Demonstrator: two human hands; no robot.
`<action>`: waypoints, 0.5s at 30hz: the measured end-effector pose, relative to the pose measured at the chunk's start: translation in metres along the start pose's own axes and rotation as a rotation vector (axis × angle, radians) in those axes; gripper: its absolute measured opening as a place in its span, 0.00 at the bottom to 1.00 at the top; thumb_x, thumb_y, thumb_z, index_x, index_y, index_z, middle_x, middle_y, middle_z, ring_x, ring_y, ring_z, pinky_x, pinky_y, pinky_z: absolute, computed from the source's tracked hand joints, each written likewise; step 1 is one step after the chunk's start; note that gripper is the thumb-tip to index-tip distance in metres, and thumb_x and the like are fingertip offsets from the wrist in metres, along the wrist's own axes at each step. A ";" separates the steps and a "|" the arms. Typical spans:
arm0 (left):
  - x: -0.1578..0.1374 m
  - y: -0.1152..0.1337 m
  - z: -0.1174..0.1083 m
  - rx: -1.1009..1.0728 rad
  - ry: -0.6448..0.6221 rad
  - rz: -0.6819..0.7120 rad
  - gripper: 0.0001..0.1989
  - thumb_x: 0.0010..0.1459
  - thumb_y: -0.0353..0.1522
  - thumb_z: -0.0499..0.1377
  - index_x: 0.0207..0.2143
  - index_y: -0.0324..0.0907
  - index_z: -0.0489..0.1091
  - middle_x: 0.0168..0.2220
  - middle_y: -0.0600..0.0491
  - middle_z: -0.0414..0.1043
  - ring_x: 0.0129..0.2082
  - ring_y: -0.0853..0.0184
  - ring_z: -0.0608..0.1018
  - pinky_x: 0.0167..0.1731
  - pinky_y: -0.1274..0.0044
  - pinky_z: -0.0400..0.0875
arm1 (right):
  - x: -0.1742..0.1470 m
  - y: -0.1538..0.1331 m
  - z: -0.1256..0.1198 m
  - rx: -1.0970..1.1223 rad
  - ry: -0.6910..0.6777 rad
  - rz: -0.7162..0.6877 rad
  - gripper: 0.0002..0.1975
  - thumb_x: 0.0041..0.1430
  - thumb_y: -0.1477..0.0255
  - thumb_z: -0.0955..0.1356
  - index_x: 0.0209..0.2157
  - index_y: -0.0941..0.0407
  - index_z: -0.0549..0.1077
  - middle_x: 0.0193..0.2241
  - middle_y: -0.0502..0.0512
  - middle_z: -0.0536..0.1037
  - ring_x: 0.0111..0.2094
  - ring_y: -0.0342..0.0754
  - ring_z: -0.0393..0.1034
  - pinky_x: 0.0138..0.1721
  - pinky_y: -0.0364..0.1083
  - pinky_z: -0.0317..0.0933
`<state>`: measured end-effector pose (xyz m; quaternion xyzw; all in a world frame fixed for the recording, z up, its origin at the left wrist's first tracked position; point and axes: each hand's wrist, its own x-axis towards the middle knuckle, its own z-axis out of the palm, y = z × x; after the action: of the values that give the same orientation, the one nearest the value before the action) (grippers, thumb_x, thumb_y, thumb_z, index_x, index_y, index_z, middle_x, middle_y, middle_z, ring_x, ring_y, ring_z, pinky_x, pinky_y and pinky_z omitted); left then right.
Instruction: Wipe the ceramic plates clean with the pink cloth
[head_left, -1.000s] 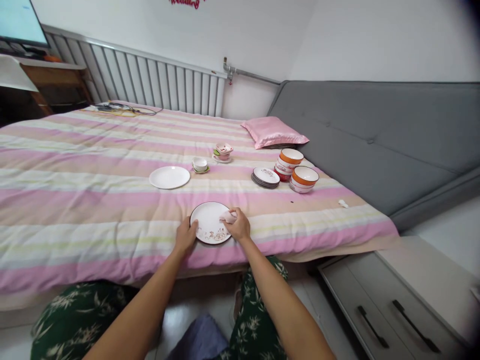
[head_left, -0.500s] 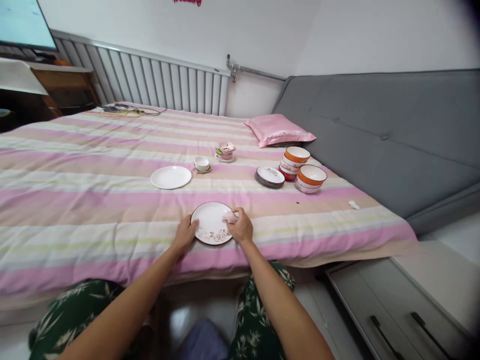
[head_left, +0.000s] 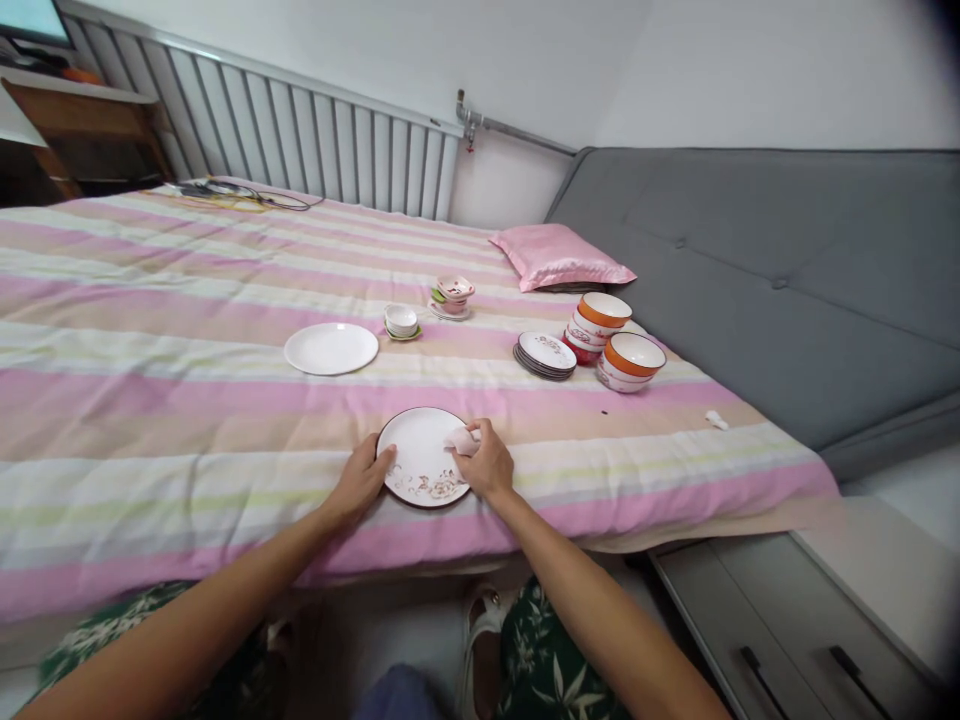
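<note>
A white round plate [head_left: 416,455] with a dark rim and a brown floral print lies near the bed's front edge. On its left rim, my left hand [head_left: 361,478] grips it, thumb on top and the fingers hidden beneath. My right hand [head_left: 487,462] pinches a crumpled white tissue [head_left: 461,441] against the plate's right side. Farther right sits a stack of similar plates [head_left: 546,352]. A plain white oval plate [head_left: 331,349] lies beyond my left hand.
Stacked orange-rimmed bowls [head_left: 634,358] stand at the right, beside a taller bowl stack [head_left: 600,315]. Small white bowls [head_left: 402,320] and small patterned dishes [head_left: 453,291] sit mid-bed. A pink pillow [head_left: 559,257] rests by the grey headboard [head_left: 765,250]. A white scrap [head_left: 716,420] lies far right.
The view has tilted and shifted slightly. Both hands keep their places on the plate, with the tissue still at its right side.
</note>
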<state>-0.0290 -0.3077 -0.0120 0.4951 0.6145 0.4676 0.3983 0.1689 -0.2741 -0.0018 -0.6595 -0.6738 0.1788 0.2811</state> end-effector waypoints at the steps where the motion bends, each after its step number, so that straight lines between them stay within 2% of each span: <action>1: 0.000 0.000 0.000 -0.002 0.004 -0.010 0.24 0.49 0.46 0.56 0.41 0.36 0.68 0.36 0.47 0.73 0.37 0.58 0.74 0.36 0.70 0.68 | 0.002 -0.001 -0.001 -0.008 -0.013 0.000 0.17 0.48 0.66 0.68 0.41 0.50 0.63 0.35 0.49 0.73 0.35 0.49 0.69 0.32 0.44 0.56; 4: 0.000 0.000 0.002 -0.016 0.025 -0.060 0.22 0.49 0.44 0.55 0.40 0.36 0.68 0.37 0.46 0.74 0.36 0.58 0.75 0.35 0.69 0.68 | 0.006 -0.003 -0.006 -0.037 -0.055 -0.010 0.17 0.47 0.64 0.69 0.39 0.50 0.64 0.34 0.50 0.72 0.34 0.49 0.68 0.30 0.44 0.56; 8: -0.003 0.006 0.004 -0.054 0.034 -0.139 0.22 0.48 0.42 0.56 0.40 0.35 0.68 0.37 0.45 0.75 0.36 0.57 0.76 0.34 0.69 0.69 | 0.006 -0.008 -0.013 -0.087 -0.054 -0.074 0.16 0.46 0.64 0.70 0.38 0.50 0.66 0.42 0.54 0.67 0.39 0.50 0.66 0.30 0.44 0.57; 12: -0.005 0.011 0.002 -0.072 0.036 -0.188 0.22 0.45 0.40 0.57 0.40 0.35 0.69 0.35 0.46 0.76 0.36 0.57 0.76 0.33 0.70 0.69 | 0.004 -0.012 -0.018 -0.128 0.007 -0.117 0.13 0.46 0.71 0.69 0.37 0.51 0.68 0.43 0.55 0.65 0.40 0.50 0.65 0.31 0.45 0.60; 15: -0.006 0.010 -0.001 -0.050 0.078 -0.193 0.18 0.42 0.39 0.58 0.35 0.36 0.70 0.33 0.47 0.75 0.36 0.56 0.75 0.34 0.69 0.68 | 0.009 -0.012 -0.021 -0.098 0.091 -0.131 0.13 0.47 0.76 0.67 0.37 0.52 0.69 0.41 0.56 0.67 0.40 0.51 0.65 0.36 0.47 0.61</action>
<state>-0.0265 -0.3128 -0.0016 0.4049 0.6625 0.4613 0.4294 0.1728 -0.2692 0.0229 -0.6344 -0.7099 0.0967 0.2902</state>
